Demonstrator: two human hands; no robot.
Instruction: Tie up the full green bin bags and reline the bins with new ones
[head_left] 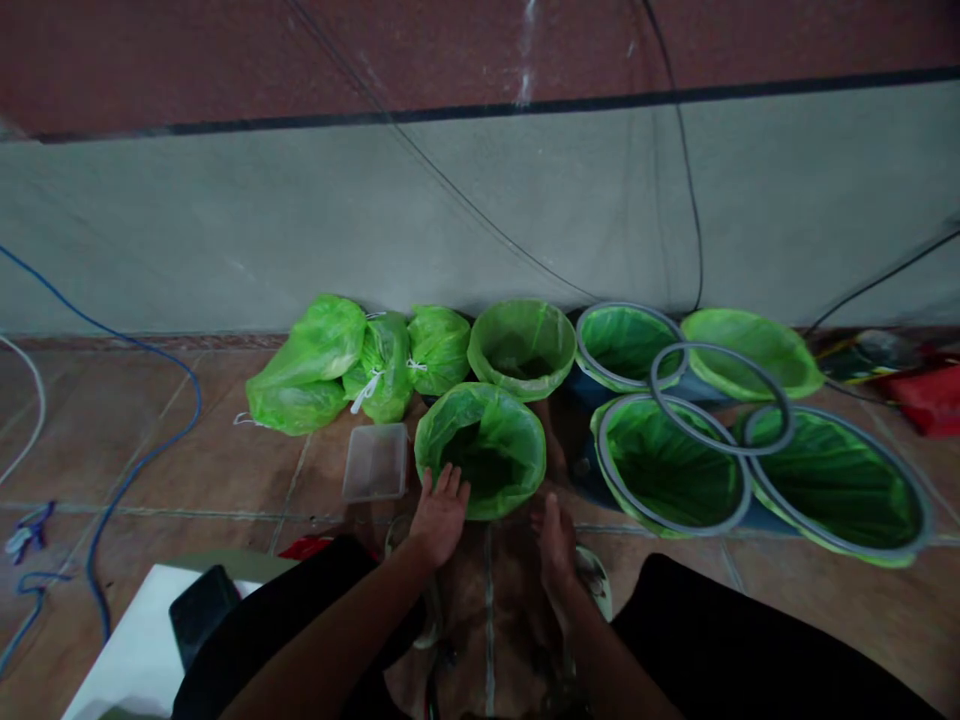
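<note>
A bin with a green plastic liner (529,420) folded over its rim stands upright on the tiles between my knees. At its near left rim is my left hand (441,512), palm down with the fingers spread; whether it touches the liner I cannot tell. My right hand (556,540) is off the near right side of the bin, fingers stretched out, with nothing visible in it. Behind stands another green-lined bin (523,380). A clear plastic box (376,462) lies left of the nearest bin.
To the right are several lined bins (675,465), most with grey rim rings; a loose grey ring (720,348) lies across them. Tied green bags (307,365) rest by the wall. A blue cable (142,460) runs along the left floor. A phone-like black object (201,610) sits on a white surface.
</note>
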